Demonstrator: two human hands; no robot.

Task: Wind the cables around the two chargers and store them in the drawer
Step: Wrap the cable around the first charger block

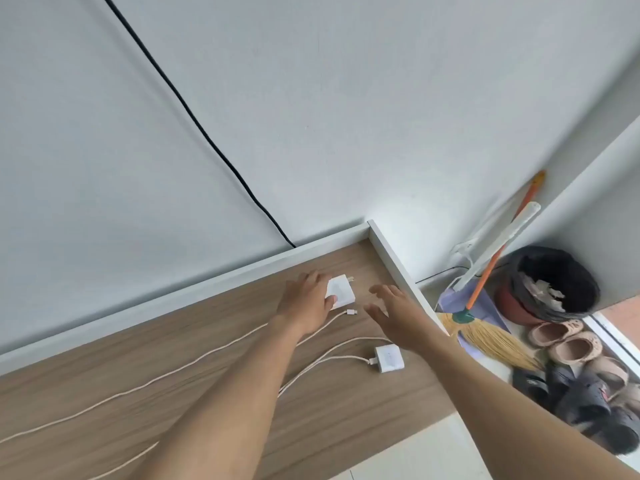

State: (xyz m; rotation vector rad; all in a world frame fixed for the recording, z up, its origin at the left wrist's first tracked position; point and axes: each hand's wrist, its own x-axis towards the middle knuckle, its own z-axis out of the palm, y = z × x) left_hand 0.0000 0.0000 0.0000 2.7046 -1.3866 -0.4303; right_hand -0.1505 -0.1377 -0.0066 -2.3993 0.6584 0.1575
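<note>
Two white chargers lie on the wooden desk point(104, 368). The far charger point(343, 291), prongs pointing right, sits near the back corner; my left hand point(306, 299) grips its left side, thumb on its near edge. A white cable point(194, 363) runs from the left across the desk, and its loose plug end point(351, 312) lies just below that charger. My right hand point(391, 313) hovers open to the right of the charger, fingers spread, holding nothing. The near charger point(389, 358) lies below my right wrist with its own cable point(325, 356) plugged in.
A white raised rim point(398, 265) borders the desk at the back and right. A black cord point(194, 116) runs down the wall. Right of the desk stand a broom point(485, 337), a dustpan, a black bin point(550, 282) and several shoes point(571, 351) on the floor.
</note>
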